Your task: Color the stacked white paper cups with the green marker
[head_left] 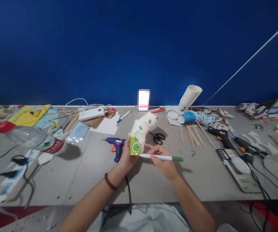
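Note:
Wrapped round a green-and-white paper cup (134,145), my left hand (127,158) holds it above the table. White paper cups with green leaf marks (143,125) lean up out of its mouth, bending to the right. My right hand (162,159) grips a white marker (165,158) with a green end; the marker's tip is at the bottom edge of the green cup, and I cannot tell whether it touches. Behind my left hand lies a blue glue gun (116,146). Black scissors (158,138) rest just beyond my right hand.
A tilted stack of white cups (189,96) and a blue cup assembly (188,117) are at the back right. Wooden sticks (193,135) lie before them. On the left are a plastic bottle (36,138) and a power strip (15,177). A phone (235,174) lies at right.

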Available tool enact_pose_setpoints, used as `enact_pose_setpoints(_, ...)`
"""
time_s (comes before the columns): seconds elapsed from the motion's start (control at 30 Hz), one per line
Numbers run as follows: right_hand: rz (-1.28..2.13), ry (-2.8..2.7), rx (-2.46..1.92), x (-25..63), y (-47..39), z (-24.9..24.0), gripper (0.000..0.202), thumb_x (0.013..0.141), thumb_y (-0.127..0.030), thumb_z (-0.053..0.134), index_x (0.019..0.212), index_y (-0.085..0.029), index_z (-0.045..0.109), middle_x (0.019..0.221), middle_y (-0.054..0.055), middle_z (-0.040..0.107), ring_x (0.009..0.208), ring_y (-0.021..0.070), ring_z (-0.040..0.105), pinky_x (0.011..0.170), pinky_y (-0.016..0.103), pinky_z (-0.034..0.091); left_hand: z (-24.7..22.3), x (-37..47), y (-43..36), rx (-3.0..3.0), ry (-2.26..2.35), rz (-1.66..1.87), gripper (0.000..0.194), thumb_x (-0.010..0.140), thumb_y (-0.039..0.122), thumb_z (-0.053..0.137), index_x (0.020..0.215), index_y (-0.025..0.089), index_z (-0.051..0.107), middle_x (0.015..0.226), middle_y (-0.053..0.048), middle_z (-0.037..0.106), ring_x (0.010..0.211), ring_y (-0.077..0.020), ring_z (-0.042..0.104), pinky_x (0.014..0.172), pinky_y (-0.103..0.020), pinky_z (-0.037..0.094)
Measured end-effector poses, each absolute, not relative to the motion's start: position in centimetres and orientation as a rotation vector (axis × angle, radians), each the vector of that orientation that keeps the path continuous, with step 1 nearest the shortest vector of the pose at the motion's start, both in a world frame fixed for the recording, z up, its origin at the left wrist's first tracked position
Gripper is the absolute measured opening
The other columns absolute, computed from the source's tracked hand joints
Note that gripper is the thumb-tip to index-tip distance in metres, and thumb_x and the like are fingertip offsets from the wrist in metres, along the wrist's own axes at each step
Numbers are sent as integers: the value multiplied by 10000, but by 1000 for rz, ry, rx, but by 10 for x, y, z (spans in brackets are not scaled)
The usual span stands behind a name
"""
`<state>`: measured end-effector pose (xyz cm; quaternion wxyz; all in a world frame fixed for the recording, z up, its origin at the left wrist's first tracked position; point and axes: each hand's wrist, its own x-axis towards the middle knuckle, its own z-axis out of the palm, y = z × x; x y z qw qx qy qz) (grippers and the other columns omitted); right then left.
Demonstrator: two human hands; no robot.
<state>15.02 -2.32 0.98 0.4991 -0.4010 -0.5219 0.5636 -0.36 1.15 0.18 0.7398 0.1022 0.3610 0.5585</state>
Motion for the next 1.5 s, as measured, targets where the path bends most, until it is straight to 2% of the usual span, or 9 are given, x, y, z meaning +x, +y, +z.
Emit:
enact_pose_setpoints(0.13,1381,-1275,-945,151,-23,9,110,799,-313,705,768,-236,633,786,40,725,1253,308,611,922,411,516,5,-3,12,224,807,1220,481,898,530,493,954,113,726,849,-96,750,706,-188,670,711,-293,524)
enact_pose_setpoints(0.37,1330,-1237,-971,150,-22,8,105,812,-327,693,786,-244,633,806,38,729,1191,295,652,902,394,529,0,-3,12,232,767,1253,450,902,510,504,979,127,727,885,-92,757,801,-191,690,773,-286,527)
enact_pose_setpoints(0.57,1368,-1294,-969,151,-23,7,93,802,-297,693,758,-237,637,766,34,712,1248,304,612,923,399,511,0,-4,12,231,819,1226,471,885,538,518,991,127,722,895,-93,755,806,-205,686,752,-298,522)
enact_pose_setpoints(0.77,1338,-1231,-1000,149,-23,13,143,797,-357,708,776,-240,628,804,40,726,1196,299,647,927,396,519,1,-3,11,233,803,1239,460,903,518,502,1005,126,720,905,-91,755,817,-195,686,793,-288,518)
enact_pose_setpoints(1.03,1370,-1272,-980,151,-23,10,127,804,-336,703,752,-240,638,779,39,721,1246,319,611,943,427,502,1,-3,11,225,818,1237,466,877,538,544,998,124,720,916,-91,752,820,-199,682,774,-289,516)
enact_pose_setpoints(1.33,1357,-1238,-995,149,-23,12,129,792,-347,717,766,-246,642,805,42,727,1211,310,635,927,416,516,0,-2,10,246,819,1263,463,883,535,542,1047,137,712,978,-87,752,885,-205,686,817,-295,514)
enact_pose_setpoints(1.5,1365,-1281,-982,150,-22,10,133,799,-337,711,748,-238,639,782,41,718,1244,310,612,953,423,497,0,-3,10,241,831,1260,471,863,550,564,1019,133,715,946,-88,752,874,-209,682,803,-298,513)
